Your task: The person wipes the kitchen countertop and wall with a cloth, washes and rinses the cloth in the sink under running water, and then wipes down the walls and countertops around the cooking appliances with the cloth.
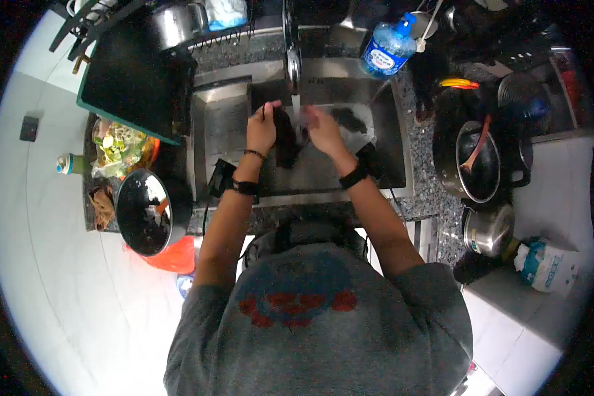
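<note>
My left hand (263,129) is over the steel sink (402,152), fingers closed. A dark, flat, elongated object (285,140) hangs just beside it, apparently in its grip; its kind is too dark to make out. To the right of the water stream, my right hand (323,134) is raised near the faucet (293,69), its fingertips smeared by motion and in or by the water. Whether that hand grips anything does not show. Another dark shape (352,121) lies in the wet right part of the basin.
Left of the sink are a dark pan (145,245), a bag of vegetables (122,146) and a green-edged board (129,119). A blue pump bottle (386,53) stands behind. On the right are a pot (478,181) with a wooden spoon (478,146) and a steel pot (490,230).
</note>
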The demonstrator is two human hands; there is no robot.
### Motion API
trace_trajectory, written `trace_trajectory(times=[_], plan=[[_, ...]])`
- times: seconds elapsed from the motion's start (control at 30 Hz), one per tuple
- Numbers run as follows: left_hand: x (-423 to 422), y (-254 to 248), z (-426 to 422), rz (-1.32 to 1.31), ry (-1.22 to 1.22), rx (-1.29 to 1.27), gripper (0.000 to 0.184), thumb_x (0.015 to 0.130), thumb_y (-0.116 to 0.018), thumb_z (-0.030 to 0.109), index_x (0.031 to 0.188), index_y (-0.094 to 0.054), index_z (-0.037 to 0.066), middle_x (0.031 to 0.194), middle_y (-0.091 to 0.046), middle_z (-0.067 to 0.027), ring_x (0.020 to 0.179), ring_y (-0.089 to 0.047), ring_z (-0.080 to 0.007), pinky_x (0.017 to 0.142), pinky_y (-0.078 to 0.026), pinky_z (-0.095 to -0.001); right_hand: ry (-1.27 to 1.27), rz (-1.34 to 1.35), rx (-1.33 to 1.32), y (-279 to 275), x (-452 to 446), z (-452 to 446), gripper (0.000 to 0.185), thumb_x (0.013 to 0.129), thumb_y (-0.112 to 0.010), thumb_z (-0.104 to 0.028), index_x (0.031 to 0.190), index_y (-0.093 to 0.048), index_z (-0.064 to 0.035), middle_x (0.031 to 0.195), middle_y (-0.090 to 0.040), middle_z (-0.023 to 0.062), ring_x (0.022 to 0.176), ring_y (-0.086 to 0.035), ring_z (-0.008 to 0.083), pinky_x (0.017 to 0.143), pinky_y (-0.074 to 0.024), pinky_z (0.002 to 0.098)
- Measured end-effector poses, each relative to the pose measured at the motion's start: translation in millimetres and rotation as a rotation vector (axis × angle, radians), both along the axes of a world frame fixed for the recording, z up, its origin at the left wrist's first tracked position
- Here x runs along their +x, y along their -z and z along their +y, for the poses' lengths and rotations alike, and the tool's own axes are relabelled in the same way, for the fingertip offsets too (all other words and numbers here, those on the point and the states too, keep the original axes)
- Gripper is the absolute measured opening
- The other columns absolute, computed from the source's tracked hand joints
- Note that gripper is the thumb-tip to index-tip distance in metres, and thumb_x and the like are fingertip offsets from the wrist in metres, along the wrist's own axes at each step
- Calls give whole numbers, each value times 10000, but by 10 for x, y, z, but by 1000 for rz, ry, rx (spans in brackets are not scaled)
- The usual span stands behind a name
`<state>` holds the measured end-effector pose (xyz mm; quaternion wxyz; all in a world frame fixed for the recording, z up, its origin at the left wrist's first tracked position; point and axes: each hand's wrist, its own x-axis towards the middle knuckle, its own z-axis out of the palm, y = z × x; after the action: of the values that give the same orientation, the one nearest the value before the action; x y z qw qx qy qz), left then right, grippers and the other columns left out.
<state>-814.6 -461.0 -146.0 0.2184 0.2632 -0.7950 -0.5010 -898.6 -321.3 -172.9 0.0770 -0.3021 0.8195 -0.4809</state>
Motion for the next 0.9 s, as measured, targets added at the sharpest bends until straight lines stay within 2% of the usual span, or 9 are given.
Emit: trace_trajectory(times=[0.17,0.3,0.4,0.43,0.5,0.63,0.7,0.8,0.9], plan=[[-69,-355,75,-12,118,393,395,941,-399,350,1021,-634,42,885,-631,-38,799,-536,-93,739,-428,-239,-89,-52,174,234,-17,72,528,712,-572,-100,1226,-467,-39,1067,-585,196,938,-584,306,822,-450,351],[-107,-430,25,-72,113,348,399,941,-398,349,1034,-626,35,911,-624,-28,807,-525,-94,749,-426,-239,-264,-212,307,-37,86,141,569,702,-620,-180,1220,-459,-7,1096,-565,215,972,-566,346,841,-443,370],[-81,-155,-173,79,102,443,421,938,-385,368,1043,-621,36,920,-646,-93,829,-582,-163,759,-439,-278,33,-8,57,495,196,188,482,721,-638,-235,1100,-543,47,997,-588,248,922,-575,374,816,-455,399],[-34,-68,-240,22,48,237,425,936,-380,374,1049,-618,41,931,-641,-141,862,-595,-223,768,-443,-304,28,-10,61,656,162,225,482,721,-638,-235,1100,-543,47,997,-588,248,922,-575,374,816,-455,399],[88,-151,-197,-53,-21,-41,418,932,-371,374,1063,-612,59,954,-602,-244,950,-580,-358,788,-450,-369,-57,46,690,850,21,344,453,742,-635,-277,1040,-577,59,918,-595,265,901,-575,394,812,-455,414],[155,-11,-148,-78,-35,-34,409,934,-370,363,1064,-613,60,957,-610,-230,952,-582,-352,792,-452,-366,-287,173,952,280,-77,437,478,761,-623,-313,1082,-566,35,908,-602,256,883,-584,383,795,-464,416],[145,-53,-85,-117,-32,-9,408,936,-370,362,1070,-611,61,974,-609,-225,951,-581,-353,798,-450,-363,-43,-114,585,98,-126,415,401,790,-597,-265,1093,-572,-4,946,-605,231,880,-590,367,781,-472,403],[83,52,-89,-5,-49,-16,411,938,-370,362,1077,-607,56,1000,-607,-218,957,-579,-351,808,-447,-358,-14,89,154,23,-89,311,322,810,-569,-196,1090,-575,-37,909,-620,202,852,-602,348,737,-482,401],[51,53,-84,-31,-111,18,418,940,-367,364,1084,-604,52,1024,-606,-208,963,-581,-338,812,-444,-351,-15,-55,44,-54,-47,146,321,809,-566,-221,1073,-566,-39,929,-607,235,849,-590,387,749,-474,452]])
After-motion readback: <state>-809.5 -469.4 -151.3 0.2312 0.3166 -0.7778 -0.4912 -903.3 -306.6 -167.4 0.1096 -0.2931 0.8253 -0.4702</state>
